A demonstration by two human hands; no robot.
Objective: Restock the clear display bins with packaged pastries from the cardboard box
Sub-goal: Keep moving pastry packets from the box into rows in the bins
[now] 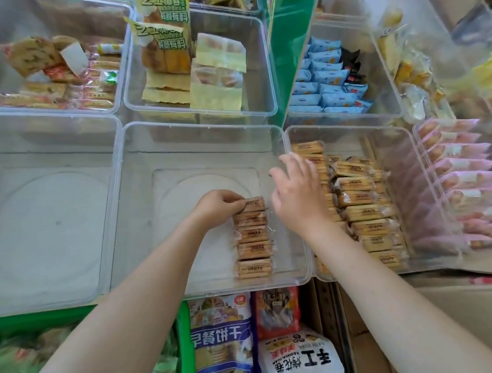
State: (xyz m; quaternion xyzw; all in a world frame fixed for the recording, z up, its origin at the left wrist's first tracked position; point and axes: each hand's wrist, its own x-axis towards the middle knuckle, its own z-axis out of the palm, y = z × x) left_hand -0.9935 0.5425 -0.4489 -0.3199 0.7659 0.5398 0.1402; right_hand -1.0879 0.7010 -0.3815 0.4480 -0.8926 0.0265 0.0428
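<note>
Now I'm setting a brown wrapped pastry [253, 205] at the far end of the short row [252, 237] I'm building in the middle clear bin [137, 178], centre of the frame. My left hand [216, 206] is pinching that top packet by its left end, fingers curled round it. My right hand [297, 193] is hovering just right of it, over the wall shared with the neighbouring bin [350, 135], fingers spread and holding nothing that I can see.

These packets are looking light and a bit crinkly, the film slippery and the pastry inside likely crumbly, so I'm judging a gentle pinch at the ends or across the narrow sides is the way, not a squeeze on the middle.

More of the same packets [365, 205] are stacking up in that right-hand bin. The cardboard box [458, 316] is showing only partly, lower right, cut off by the frame edge and my forearm, so I can't tell what's inside. The print on the wrappers is too small to read.
</note>
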